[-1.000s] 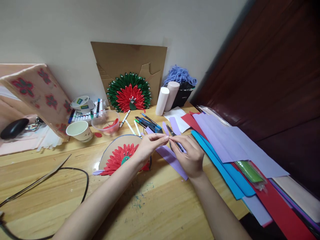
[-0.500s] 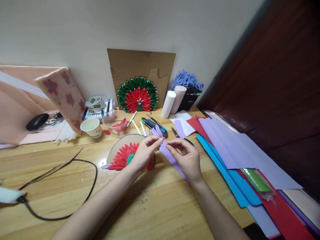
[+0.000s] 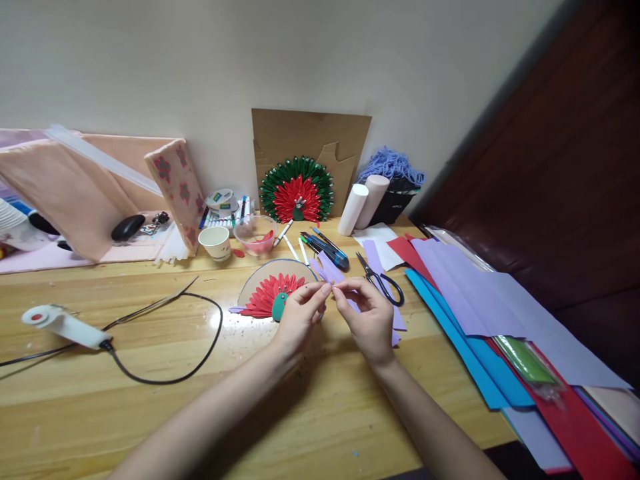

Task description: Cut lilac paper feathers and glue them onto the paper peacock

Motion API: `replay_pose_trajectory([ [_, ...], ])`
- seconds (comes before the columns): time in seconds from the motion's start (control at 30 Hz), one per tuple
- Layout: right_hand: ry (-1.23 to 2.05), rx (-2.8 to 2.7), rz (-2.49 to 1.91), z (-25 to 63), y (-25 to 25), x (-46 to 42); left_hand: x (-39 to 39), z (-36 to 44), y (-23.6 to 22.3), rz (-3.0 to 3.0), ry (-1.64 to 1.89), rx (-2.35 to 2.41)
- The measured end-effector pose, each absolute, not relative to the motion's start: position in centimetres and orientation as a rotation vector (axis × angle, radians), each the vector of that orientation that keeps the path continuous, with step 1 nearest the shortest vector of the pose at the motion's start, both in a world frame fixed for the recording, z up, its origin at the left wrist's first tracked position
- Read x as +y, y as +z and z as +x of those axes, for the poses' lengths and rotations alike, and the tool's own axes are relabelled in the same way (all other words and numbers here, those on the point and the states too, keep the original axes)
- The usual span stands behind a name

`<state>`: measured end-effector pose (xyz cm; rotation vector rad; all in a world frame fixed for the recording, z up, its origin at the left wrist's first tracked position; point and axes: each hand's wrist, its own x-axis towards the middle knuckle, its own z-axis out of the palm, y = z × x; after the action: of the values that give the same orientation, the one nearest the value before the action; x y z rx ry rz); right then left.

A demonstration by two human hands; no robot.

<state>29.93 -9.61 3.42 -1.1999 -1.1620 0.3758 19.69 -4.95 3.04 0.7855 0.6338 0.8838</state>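
Note:
My left hand (image 3: 304,315) and my right hand (image 3: 367,319) meet at the fingertips, thumbs and index fingers pinched. Between them is a small piece of purple paper (image 3: 328,272), mostly hidden by the fingers. Beside my left hand lies a rounded cardboard piece (image 3: 254,283) with a blue edge. It carries red petals (image 3: 265,293), a green bird-shaped body (image 3: 280,307) and one purple petal (image 3: 236,310) at its left end. Black-handled scissors (image 3: 399,291) rest just beyond my right hand, over purple paper strips (image 3: 373,252).
A white glue gun (image 3: 75,328) with a looping black cable lies at left. Behind are a paper cup (image 3: 215,244), a plastic bowl (image 3: 256,237), pens (image 3: 325,250) and a green-and-red peacock (image 3: 298,193) against cardboard (image 3: 310,137). Coloured sheets (image 3: 465,360) are stacked at right.
The camera view has turned left, bringing more of the glue gun into sight. My hands have drawn closer together, fingertips now meeting, and the scissors are less covered.

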Motion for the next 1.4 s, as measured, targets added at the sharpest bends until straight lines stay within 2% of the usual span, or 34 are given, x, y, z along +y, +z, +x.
replay_pose_trajectory([
  [0.33,0.409,-1.239,-1.209,28.4,4.3,-8.9,-5.1,17.6,3.9,0.866,0.958,0.659],
  [0.57,0.934,-1.24,-1.25,26.6,6.2,-6.4,-3.0,10.1,5.1,1.445,1.14,0.813],
  [0.7,1.181,-1.381,-1.253,24.1,6.3,-4.5,-2.9,5.3,5.4,1.614,1.011,0.991],
  [0.87,1.428,-1.65,-1.217,19.8,5.6,-2.7,-3.2,1.1,4.4,1.53,0.88,1.148],
  [1.2,1.502,-1.874,-1.118,12.5,4.0,-0.2,-4.0,-4.5,2.4,1.366,1.009,1.278],
  [1.4,1.342,-1.871,-1.074,8.3,2.3,1.0,-4.0,-8.7,2.0,1.175,1.232,1.382],
])
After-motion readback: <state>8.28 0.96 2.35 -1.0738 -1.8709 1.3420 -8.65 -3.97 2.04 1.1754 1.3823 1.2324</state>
